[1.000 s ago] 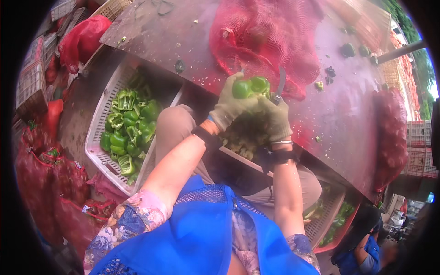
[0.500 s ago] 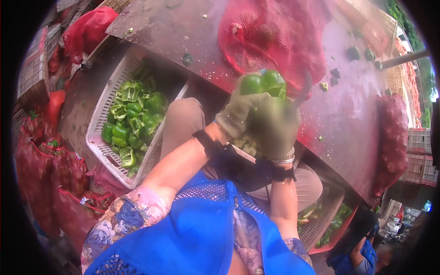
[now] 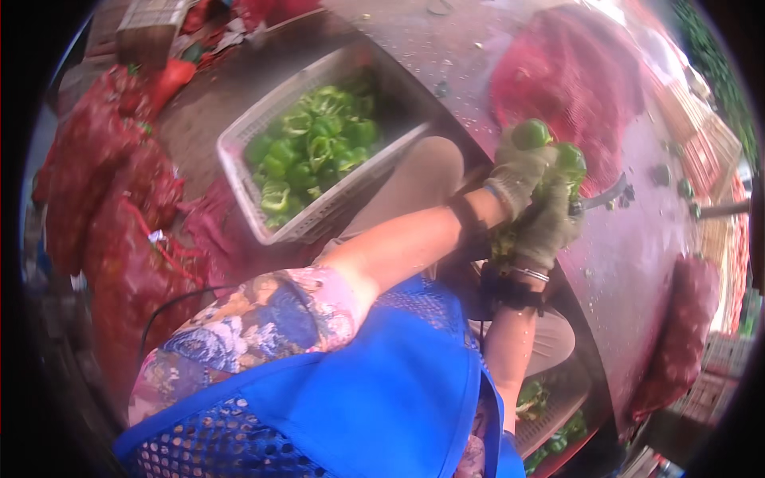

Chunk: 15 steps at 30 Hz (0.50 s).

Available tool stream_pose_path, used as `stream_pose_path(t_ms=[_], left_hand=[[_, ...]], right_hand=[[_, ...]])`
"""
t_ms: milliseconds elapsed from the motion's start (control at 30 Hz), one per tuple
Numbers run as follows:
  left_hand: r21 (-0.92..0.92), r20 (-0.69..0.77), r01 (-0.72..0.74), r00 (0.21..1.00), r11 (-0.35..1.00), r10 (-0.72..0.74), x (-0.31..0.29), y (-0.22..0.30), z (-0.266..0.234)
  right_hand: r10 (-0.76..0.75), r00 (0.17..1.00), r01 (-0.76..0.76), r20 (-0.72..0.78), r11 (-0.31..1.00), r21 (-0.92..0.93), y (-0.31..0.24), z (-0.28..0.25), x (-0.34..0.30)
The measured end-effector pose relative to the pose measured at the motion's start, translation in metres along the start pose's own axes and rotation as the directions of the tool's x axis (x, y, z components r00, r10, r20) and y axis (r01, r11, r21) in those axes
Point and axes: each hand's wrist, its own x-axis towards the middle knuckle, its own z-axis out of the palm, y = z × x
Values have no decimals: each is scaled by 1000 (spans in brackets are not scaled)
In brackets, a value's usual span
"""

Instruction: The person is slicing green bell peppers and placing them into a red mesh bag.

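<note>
Red mesh sacks (image 3: 131, 263) stand at far left; next, a pale plastic crate (image 3: 239, 195) of cut green peppers (image 3: 323, 147) sits outside the near edge of the worktop (image 3: 625, 263). Above that edge, fingers of the gloved left hand (image 3: 516, 174) grasp a green pepper piece (image 3: 531, 134); a loosened hold could drop it. Gloved right hand (image 3: 546, 227) fingers clench a knife (image 3: 607, 193); whether they also carry the adjoining second piece (image 3: 570, 162) cannot be told. Blade points rightward near a red mesh bag (image 3: 566, 80): careless wrist rotation could snag mesh or cut the left glove.
</note>
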Motion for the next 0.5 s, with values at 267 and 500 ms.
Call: stream_pose_path(t_ms=[267, 500], left_hand=[[221, 178, -392, 917, 893, 358, 36, 86, -97], [748, 488, -631, 732, 204, 475, 8, 103, -128]], right_hand=[[164, 970, -169, 180, 986, 12, -19, -39, 38], [38, 910, 115, 414, 934, -338, -26, -26, 2]])
